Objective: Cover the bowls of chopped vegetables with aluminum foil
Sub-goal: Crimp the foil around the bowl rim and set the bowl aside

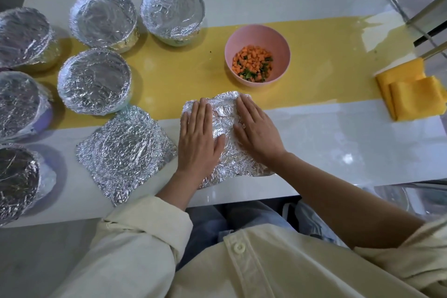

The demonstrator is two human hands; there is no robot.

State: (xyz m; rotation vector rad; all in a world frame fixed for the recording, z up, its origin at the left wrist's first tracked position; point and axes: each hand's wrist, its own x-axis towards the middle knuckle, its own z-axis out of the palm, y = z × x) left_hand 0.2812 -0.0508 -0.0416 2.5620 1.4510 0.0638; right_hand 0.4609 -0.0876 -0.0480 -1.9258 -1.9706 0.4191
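Foil sheet [223,117] flat under left hand [199,139] and right hand [256,133]

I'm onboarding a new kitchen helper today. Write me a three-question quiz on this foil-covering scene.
1. How many bowls stand uncovered?
2. True or false: the left hand and right hand both press flat on a foil sheet.
3. What lies near the table's right edge? A) yellow cloth B) knife C) foil roll
Key: 1) one, the pink bowl; 2) true; 3) A.
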